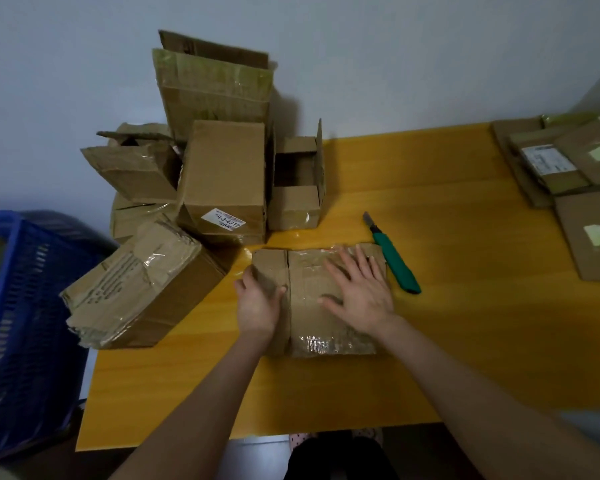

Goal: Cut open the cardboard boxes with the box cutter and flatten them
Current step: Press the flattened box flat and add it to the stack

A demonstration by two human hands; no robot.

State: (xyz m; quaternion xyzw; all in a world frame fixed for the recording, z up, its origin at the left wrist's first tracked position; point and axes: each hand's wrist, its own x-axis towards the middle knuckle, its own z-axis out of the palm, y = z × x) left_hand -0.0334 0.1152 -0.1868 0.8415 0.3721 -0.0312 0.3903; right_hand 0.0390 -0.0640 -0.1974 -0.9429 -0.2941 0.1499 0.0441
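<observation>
Your right hand is flat and spread wide, palm down, pressing on the flattened brown cardboard box that lies on the glossy yellow table right in front of you. Your left hand grips that box's left edge, thumb on top and fingers curled round the side. The cardboard looks creased and worn, with crinkled clear tape shining across the near edge and the far edge and a fold line running front to back just right of your left thumb. Just beside its right far corner rests the green-handled box cutter, untouched, its grey blade out and pointing away from you. Over on the left stands a heap of brown cardboard boxes, some with open flaps, one crushed and tipped on its side. The upright box in the middle carries a white label and you can read "9-3-4312" on it; the smaller print blurs out. At far right lies a stack of flattened cardboard with a white shipping label and pale green stickers, all too small to read. A blue plastic crate sits off the table's left side.
</observation>
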